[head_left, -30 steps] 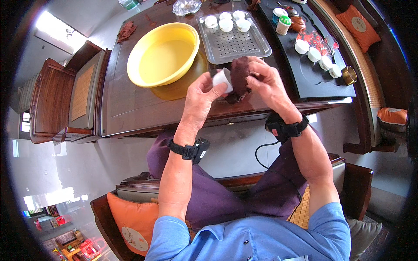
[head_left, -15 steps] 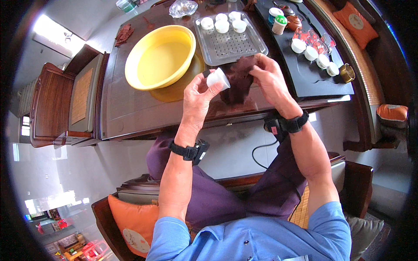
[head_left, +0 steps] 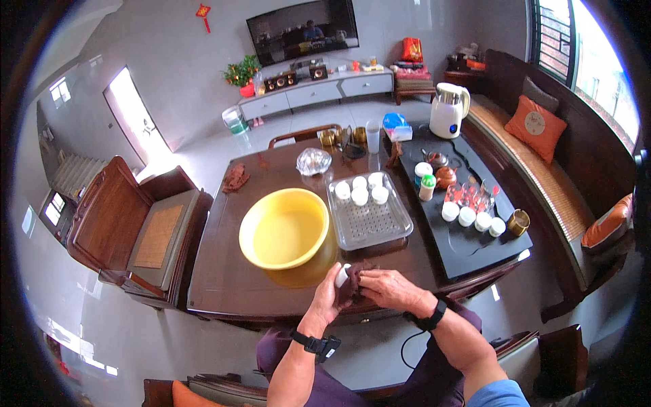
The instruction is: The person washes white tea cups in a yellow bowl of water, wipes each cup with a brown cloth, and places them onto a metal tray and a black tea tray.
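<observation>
Near the table's front edge, my left hand (head_left: 327, 298) grips a small white cup (head_left: 343, 275), tilted, its opening partly hidden. My right hand (head_left: 395, 288) pinches a dark brown cloth (head_left: 350, 292) and presses it against the cup. Just beyond my hands, to the left, stands a yellow basin (head_left: 281, 263) with what looks like water in it. To its right lies a perforated metal tray (head_left: 369, 227), with several white cups (head_left: 360, 196) grouped on its far half.
On the right, a black tea tray (head_left: 468, 254) carries more white cups (head_left: 466, 217), a brown teapot (head_left: 445, 178), a brass-coloured cup (head_left: 519, 222) and a white kettle (head_left: 447, 112). A crumpled plastic bag (head_left: 313, 161) and another brown cloth (head_left: 236, 178) lie farther back on the wooden table.
My hands have come together, and the cloth, held apart from the cup before, now covers part of it. The view has tilted up, showing more of the room.
</observation>
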Demonstrator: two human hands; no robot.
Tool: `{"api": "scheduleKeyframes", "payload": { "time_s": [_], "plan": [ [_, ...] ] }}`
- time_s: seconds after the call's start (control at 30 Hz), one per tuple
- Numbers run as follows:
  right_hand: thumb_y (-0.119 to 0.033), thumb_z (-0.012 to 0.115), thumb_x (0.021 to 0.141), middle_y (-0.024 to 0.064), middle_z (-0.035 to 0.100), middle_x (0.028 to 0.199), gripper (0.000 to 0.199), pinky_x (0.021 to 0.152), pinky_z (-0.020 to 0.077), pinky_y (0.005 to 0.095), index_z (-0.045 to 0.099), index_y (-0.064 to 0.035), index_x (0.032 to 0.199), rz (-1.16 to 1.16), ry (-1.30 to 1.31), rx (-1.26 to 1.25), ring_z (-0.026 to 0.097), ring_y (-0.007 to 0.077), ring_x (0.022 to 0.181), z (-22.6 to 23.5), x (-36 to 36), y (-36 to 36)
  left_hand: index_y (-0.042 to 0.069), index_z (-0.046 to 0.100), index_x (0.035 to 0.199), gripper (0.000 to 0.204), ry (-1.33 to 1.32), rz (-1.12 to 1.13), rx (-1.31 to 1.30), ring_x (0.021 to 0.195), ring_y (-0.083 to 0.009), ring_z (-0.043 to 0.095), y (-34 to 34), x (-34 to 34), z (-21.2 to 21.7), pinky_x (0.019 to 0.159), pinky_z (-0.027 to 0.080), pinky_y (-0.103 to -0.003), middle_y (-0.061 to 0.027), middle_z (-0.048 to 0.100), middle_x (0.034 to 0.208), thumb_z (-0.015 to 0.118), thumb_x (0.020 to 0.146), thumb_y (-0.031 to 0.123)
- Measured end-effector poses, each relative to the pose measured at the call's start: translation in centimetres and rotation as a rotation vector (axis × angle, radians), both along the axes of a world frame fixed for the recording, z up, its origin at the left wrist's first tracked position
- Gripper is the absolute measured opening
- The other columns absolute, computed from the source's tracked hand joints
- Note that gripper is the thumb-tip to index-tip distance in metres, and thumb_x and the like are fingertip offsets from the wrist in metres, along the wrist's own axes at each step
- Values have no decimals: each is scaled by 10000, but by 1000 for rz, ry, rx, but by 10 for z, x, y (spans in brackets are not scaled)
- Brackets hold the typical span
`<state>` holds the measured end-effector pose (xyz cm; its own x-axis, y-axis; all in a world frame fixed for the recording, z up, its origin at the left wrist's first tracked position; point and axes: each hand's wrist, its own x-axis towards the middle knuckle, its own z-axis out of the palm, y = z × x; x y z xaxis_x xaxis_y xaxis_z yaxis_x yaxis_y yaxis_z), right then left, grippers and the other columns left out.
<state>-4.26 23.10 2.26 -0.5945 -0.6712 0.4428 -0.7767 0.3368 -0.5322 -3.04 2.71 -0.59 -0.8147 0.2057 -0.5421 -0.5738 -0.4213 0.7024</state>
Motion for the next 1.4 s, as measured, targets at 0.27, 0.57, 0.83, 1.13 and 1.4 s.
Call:
{"api": "scheduleKeyframes", "payload": {
  "time_s": [0.27, 0.57, 0.83, 1.13, 1.4],
  "plan": [
    [-139, 576, 997, 101, 641, 668, 201, 559, 512, 352, 609, 18, 875, -171, -478, -124, 613, 189, 560, 0, 6, -14, 76, 646, 1162, 234, 424, -55, 61, 879, -105, 626, -4, 4, -5, 773, 529, -292, 9, 670, 1017, 580, 1038, 262],
    [-192, 539, 1044, -2, 648, 753, 234, 602, 464, 228, 672, -20, 959, -67, -960, -483, 575, 64, 667, -10, 3, -11, 7, 605, 1312, 341, 822, 38, -352, 915, -126, 639, 1, 3, -10, 822, 541, -282, -23, 645, 1012, 632, 974, 38],
    [-266, 532, 1031, -15, 597, 705, 257, 512, 428, 237, 629, -48, 936, -102, -1306, -647, 534, 69, 570, -4, 6, -7, 57, 671, 1218, 478, 1289, -30, -1066, 1071, -275, 639, 1, 13, 15, 872, 553, -357, -108, 604, 1166, 757, 754, -24],
    [-124, 609, 931, 121, 542, 849, 129, 709, 509, 440, 572, -1, 941, 52, -122, -213, 586, 379, 797, -10, -3, -14, 60, 698, 1095, 176, 581, 13, -60, 886, -83, 623, -17, 3, -3, 790, 510, -265, 21, 690, 995, 607, 966, 138],
    [-80, 673, 866, 179, 615, 852, 124, 711, 525, 416, 596, 14, 891, -149, -257, -293, 628, 379, 800, 11, 5, -19, 71, 681, 1093, 196, 512, 16, 46, 901, -79, 628, -12, 1, -6, 825, 511, -261, 27, 691, 1021, 615, 1026, 243]
  ]
}}
